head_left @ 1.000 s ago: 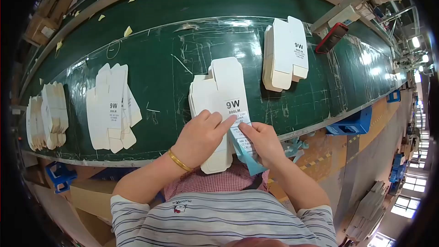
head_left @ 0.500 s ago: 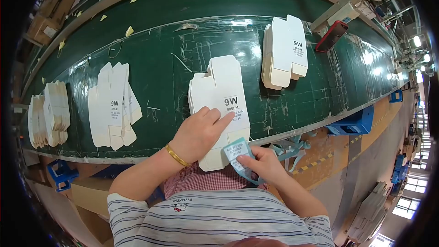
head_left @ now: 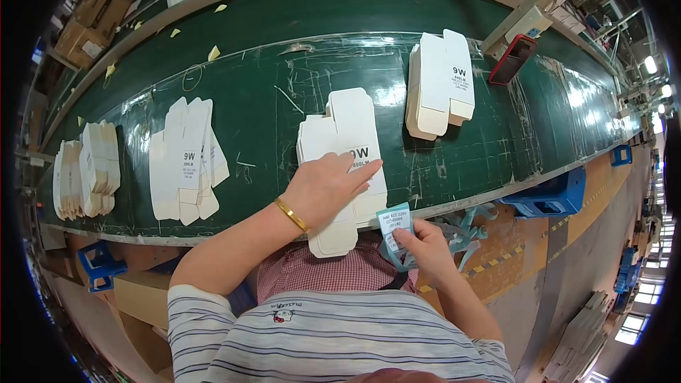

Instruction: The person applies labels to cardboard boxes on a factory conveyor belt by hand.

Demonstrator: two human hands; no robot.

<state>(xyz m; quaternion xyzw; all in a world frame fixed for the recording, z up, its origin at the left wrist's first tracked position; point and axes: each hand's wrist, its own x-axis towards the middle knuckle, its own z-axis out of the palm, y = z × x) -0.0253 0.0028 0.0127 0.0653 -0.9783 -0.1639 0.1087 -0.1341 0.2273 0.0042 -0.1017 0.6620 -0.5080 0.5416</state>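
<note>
In front of me lies a stack of flat white cartons (head_left: 323, 138) printed "9W", its lower flaps over the table edge. My left hand (head_left: 328, 186) rests on the top carton with its fingers spread, partly covering the print; a gold bangle is on that wrist. To the right of the stack's lower end, my right hand (head_left: 424, 245) pinches a light blue strip of printed labels (head_left: 394, 220) between thumb and fingers. The strip hangs down in a loop below that hand.
Another carton stack (head_left: 434, 92) lies at the right, beside a red-cased phone (head_left: 512, 60). Further stacks lie at the left (head_left: 186, 163) and far left (head_left: 98, 170). Blue stools (head_left: 543, 198) stand below the green table (head_left: 262, 135).
My left hand has shifted slightly up and right over the print. My right hand with the label strip has moved right, off the stack. The view has shifted slightly.
</note>
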